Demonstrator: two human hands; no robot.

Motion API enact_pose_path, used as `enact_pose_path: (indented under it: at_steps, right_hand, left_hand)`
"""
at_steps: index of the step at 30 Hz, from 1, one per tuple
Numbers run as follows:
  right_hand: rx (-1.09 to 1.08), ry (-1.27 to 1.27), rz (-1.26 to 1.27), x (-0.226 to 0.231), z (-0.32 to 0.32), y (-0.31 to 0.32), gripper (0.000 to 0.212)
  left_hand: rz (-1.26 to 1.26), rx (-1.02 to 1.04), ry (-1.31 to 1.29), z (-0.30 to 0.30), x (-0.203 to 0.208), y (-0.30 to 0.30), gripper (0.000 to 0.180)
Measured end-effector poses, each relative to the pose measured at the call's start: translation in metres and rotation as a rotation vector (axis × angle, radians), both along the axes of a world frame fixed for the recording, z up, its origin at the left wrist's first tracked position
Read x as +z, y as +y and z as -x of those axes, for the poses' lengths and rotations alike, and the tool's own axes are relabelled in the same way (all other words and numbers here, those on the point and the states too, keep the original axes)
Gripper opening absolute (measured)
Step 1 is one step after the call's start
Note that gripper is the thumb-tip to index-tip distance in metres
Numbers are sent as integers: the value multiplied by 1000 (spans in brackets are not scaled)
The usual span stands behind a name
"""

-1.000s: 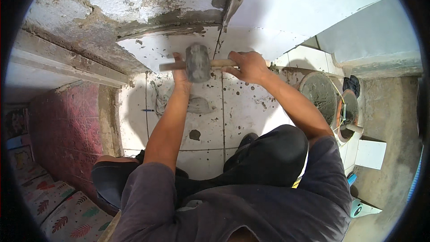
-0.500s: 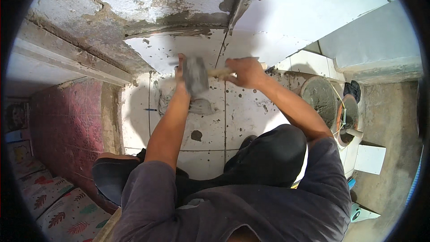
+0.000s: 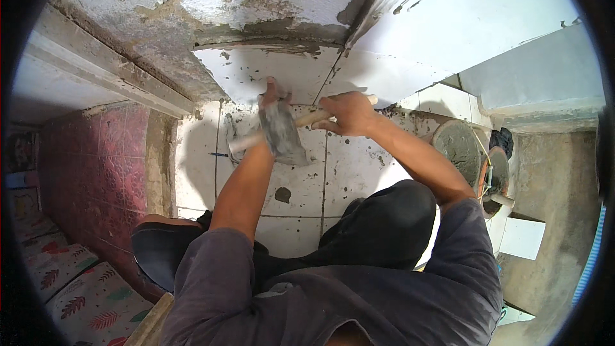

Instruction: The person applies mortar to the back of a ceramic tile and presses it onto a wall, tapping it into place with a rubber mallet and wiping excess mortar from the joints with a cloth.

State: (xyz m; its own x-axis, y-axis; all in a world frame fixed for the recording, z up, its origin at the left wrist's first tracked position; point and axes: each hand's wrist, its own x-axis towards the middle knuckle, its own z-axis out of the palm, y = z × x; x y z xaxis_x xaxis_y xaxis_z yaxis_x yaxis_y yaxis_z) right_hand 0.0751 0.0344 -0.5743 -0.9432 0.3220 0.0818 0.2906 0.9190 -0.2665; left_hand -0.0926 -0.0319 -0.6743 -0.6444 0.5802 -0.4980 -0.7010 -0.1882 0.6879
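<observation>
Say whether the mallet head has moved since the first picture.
Yes: the mallet head has shifted down the picture, nearer the mortar patch below it.

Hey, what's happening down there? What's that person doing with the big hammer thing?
The person has a mallet in the right hand, which grips its wooden handle. The left hand is partly hidden behind the mallet's dark head, close to a white wall tile; I can't tell whether it touches. Below is a white tiled floor spotted with dark splats, and another white tile lies off to the right.
</observation>
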Motion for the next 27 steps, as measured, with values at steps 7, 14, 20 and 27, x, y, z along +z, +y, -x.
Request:
enact_pose_path:
  at_steps: [7, 14, 20, 27]
  right_hand:
    - [38, -25, 12, 5, 1, -3, 35]
    - [-59, -2, 65, 3, 2, 1, 38]
    - [-174, 22, 41, 7, 7, 13, 39]
    - [57, 127, 49, 12, -4, 11, 39]
  left_hand:
    - [15, -143, 8, -1, -7, -3, 53]
    - [-279, -85, -221, 11, -34, 4, 54]
    - [-215, -166, -218, 24, -49, -1, 54]
    - [-208, -291, -122, 8, -20, -7, 48]
